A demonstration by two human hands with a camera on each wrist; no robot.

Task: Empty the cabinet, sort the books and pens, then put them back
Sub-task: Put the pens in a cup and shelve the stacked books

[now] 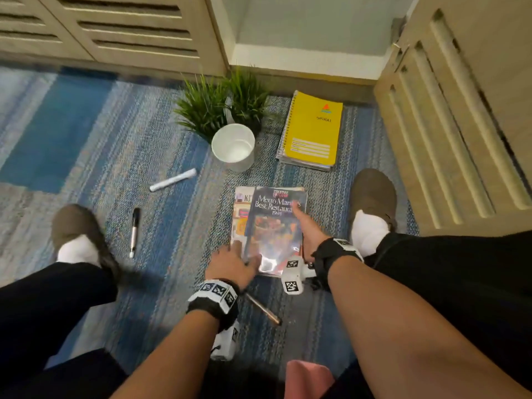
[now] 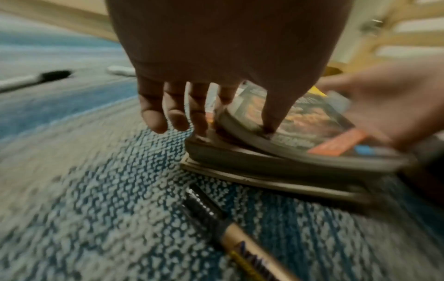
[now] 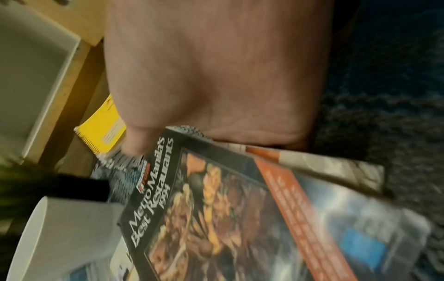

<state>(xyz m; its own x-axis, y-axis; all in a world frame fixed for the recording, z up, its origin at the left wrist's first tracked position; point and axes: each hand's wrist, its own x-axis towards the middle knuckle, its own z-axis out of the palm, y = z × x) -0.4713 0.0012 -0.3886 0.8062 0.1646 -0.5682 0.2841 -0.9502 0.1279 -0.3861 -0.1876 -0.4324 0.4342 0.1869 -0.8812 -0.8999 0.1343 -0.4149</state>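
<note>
Squaring up the book pile on the carpet

My left hand (image 1: 230, 263) has its thumb pressed on the near corner of the restaurant guide (image 1: 275, 226), fingers loose beside the stack; my right hand (image 1: 309, 228) grasps its far side, thumb on the cover. The guide sits skewed atop the stack (image 2: 264, 169), near the white cup (image 1: 233, 146). Best to nudge both edges together evenly, minding the gold marker (image 2: 242, 241) just beside.

A blue and grey woven carpet (image 1: 86, 145) covers the floor. Pale wooden louvred doors (image 1: 115, 27) run along the far side, with another louvred door (image 1: 460, 125) swung open at the right. Between them a white-lined recess (image 1: 311, 30) stands lit softly from indoors.
</note>
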